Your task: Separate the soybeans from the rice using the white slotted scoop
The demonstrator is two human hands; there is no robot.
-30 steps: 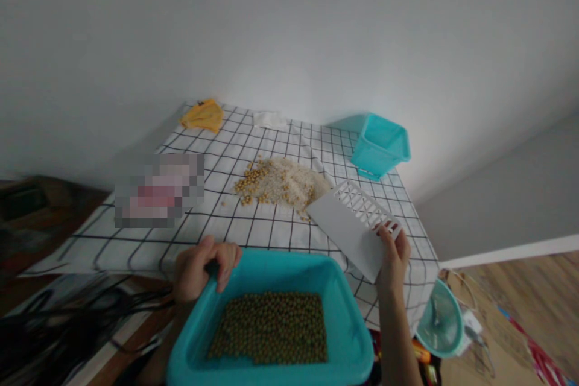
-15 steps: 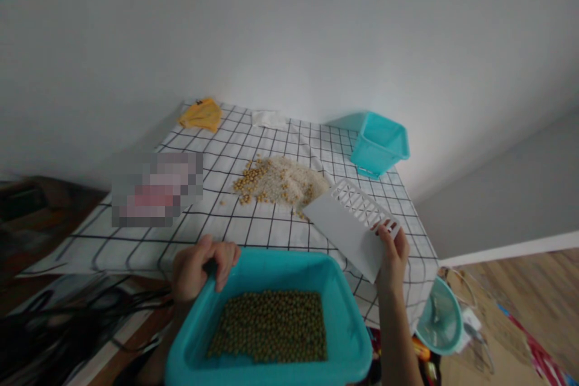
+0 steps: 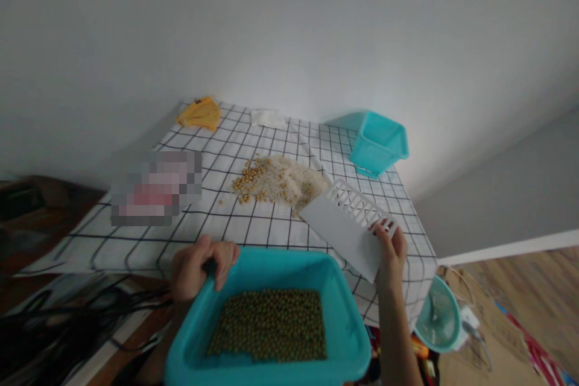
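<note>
Slotted board (image 3: 341, 232) gripped by right hand (image 3: 391, 248), turquoise tub (image 3: 280, 266) by left hand (image 3: 201, 266); grain heap (image 3: 284, 180) beside board, basket (image 3: 374, 157) behind

Our turquoise tub (image 3: 280, 268), grey slotted sheet (image 3: 348, 242), pale grain heap (image 3: 293, 184)
We see greenish-brown beans (image 3: 271, 325) across the open tub's floor; beyond it the sheet slants, one corner by the heap, where golden beans (image 3: 245, 178) lie mostly leftward

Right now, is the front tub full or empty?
Partly filled: small brownish balls lie in the turquoise tub, its far wall bare above.
</note>
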